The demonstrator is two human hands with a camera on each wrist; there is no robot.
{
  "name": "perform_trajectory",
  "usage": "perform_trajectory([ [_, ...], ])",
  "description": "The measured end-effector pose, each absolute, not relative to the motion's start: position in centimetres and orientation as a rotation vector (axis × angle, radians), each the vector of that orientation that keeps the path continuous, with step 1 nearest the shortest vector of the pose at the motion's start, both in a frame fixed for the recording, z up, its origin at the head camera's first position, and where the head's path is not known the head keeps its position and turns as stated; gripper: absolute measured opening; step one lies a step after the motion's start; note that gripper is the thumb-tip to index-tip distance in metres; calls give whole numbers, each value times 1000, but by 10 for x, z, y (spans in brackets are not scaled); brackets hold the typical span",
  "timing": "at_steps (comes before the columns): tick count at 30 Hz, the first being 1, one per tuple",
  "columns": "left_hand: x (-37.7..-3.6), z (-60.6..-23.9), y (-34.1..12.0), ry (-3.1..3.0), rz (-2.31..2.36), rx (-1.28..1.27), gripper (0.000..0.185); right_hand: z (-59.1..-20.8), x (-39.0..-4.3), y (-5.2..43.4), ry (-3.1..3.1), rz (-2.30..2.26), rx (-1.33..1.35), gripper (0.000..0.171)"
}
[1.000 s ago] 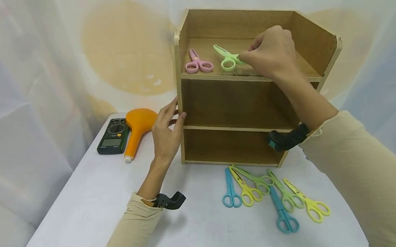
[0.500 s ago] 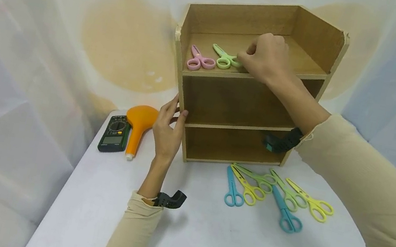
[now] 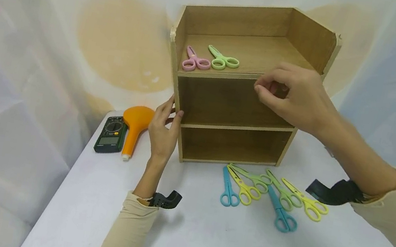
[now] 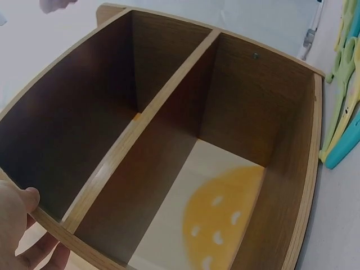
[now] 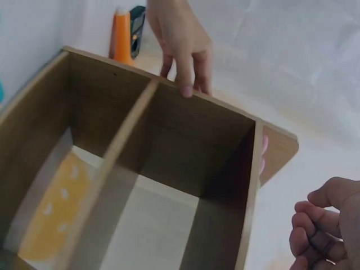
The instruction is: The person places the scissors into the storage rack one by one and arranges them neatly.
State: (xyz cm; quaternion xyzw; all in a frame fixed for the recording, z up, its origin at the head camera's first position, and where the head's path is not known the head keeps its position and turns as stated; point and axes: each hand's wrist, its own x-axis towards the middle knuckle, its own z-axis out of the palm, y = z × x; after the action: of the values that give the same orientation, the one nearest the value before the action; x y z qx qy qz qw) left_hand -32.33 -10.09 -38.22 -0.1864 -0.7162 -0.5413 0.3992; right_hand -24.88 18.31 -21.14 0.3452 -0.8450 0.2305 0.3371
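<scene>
A small wooden shelf unit (image 3: 235,22) stands on the table, with a tray-like top and two compartments beneath. My left hand (image 3: 162,135) grips its left side panel, thumb at the front edge and fingers behind. On the top board, pink scissors (image 3: 195,58) lie at the left, and light green scissors (image 3: 222,58) lie just right of them. My right hand (image 3: 297,99) hovers in front of the unit's right part, fingers loosely curled around nothing. In the right wrist view, that same right hand (image 5: 332,225) appears apart from the wood.
Before the unit lie several scissors: blue (image 3: 228,182), yellow (image 3: 240,180), green (image 3: 250,175), and others to the right, including yellow scissors (image 3: 295,189) and blue scissors (image 3: 277,201). A multimeter (image 3: 111,135) and an orange paddle-shaped tool (image 3: 138,117) lie left. White cloth hangs behind.
My right hand has let go of the light green scissors on the top board and moved right, down and back towards me. The left hand keeps its grip on the side panel.
</scene>
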Motion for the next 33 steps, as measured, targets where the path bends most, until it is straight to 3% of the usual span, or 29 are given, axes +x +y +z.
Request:
perform_trajectory([
  [17, -324, -385, -109, -1836, -1382, -449, 47, -313, -211, 236, -2363, 564, 809, 24],
  [33, -323, -383, -116, -1869, -1347, -440, 48, -411, -190, 296, -2776, 519, 459, 16],
])
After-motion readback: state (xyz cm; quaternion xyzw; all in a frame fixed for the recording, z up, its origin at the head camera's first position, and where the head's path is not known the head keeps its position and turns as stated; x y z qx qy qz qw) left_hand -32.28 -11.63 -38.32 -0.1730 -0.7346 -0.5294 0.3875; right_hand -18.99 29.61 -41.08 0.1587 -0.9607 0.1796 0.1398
